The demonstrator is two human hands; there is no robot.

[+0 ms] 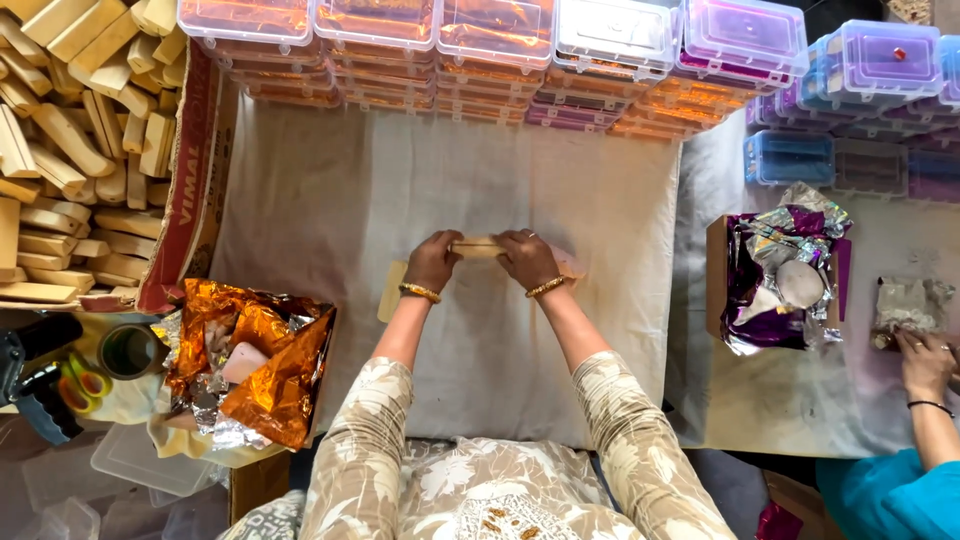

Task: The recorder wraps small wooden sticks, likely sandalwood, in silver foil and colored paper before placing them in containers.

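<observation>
A white cloth (330, 200) covered the table, and both of the person's hands met over its middle. The left hand (433, 258) and the right hand (525, 257) were each closed on one end of a small wooden block (477, 247), held level just above the cloth. A flat tan piece (391, 291) lay on the cloth beside the left wrist. Along the far edge ran stacked clear plastic boxes (430, 40), orange and purple inside. A cardboard carton of wooden blocks (70, 150) stood at the left, with crumpled orange foil (270, 375) below it and a tape roll (127, 350) nearby. To the right sat purple foil (775, 270), and a co-worker's hand (925, 360) rested near another silver wrap (905, 303).
</observation>
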